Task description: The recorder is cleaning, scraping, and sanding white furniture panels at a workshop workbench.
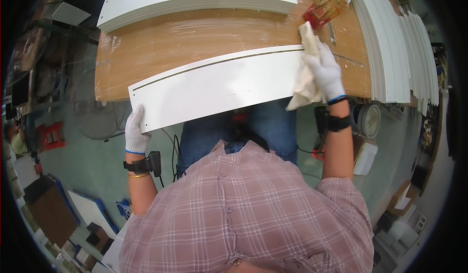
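A long white panel (219, 85) with a dark groove along its far edge and small holes at its left end lies across the near edge of the table. My left hand (136, 132), in a white glove, grips the panel's near left corner, fingers wrapped round its end. At the other end my gloved right hand (326, 75) is closed on a cream cloth (305, 85), which hangs over the panel's right end. Part of that end is hidden by the cloth and hand.
The brown wooden table (195, 39) carries a stack of white panels (195, 2) at the back. A bottle of reddish-amber liquid (325, 10) lies beyond my right hand. More white panels (385, 48) are lined up along the right side. A round fan (368, 121) is below them.
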Action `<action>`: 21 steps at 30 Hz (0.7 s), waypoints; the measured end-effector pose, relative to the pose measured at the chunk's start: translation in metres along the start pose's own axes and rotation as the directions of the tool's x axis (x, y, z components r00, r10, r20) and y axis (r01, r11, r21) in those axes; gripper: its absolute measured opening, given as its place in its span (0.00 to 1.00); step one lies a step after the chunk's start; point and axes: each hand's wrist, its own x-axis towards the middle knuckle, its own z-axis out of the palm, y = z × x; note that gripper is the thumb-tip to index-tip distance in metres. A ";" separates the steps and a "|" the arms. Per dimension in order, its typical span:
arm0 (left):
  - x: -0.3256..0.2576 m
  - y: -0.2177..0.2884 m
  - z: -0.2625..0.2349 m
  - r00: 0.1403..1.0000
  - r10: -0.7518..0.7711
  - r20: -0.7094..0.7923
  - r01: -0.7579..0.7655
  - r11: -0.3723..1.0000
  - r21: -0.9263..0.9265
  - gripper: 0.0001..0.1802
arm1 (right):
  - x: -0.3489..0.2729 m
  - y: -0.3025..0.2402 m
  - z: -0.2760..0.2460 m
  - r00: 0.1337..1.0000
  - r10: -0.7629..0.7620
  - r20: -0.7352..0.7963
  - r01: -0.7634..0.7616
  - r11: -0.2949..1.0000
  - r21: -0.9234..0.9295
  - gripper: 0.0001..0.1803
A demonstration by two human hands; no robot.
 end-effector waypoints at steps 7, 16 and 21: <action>-0.005 0.001 0.000 0.997 -0.070 -0.016 0.063 0.962 -0.265 0.19 | -0.023 -0.161 0.068 0.900 -0.318 0.299 0.345 0.938 -0.042 0.43; 0.001 0.035 -0.015 0.798 -0.325 0.508 0.420 0.904 -0.082 0.30 | -0.111 -0.293 0.137 0.484 -0.724 0.491 -0.012 0.556 0.831 0.17; -0.003 0.033 -0.012 0.828 -0.285 0.483 0.402 0.902 -0.156 0.33 | -0.041 -0.163 0.070 0.716 -0.697 -0.025 0.682 0.692 0.238 0.12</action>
